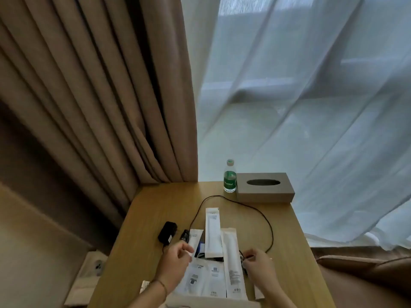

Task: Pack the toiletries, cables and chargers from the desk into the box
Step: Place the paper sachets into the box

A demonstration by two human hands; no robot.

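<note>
Several white toiletry packets (212, 232) lie on the wooden desk (287, 227), some long and narrow, some flat (206, 278) near the front. A black charger (167, 232) sits at the left with a small black plug (185, 235) beside it. A black cable (255, 210) loops across the desk. My left hand (176, 255) pinches the lower edge of a white packet (195, 237). My right hand (255, 262) grips the cable's near end beside a long packet (231, 258). A pale box edge (211, 302) shows at the bottom.
A green-labelled water bottle (229, 177) and a grey tissue box (264, 187) stand at the desk's back edge. Brown curtains hang at the left, sheer white ones at the right. A wall socket (97, 266) is low on the left.
</note>
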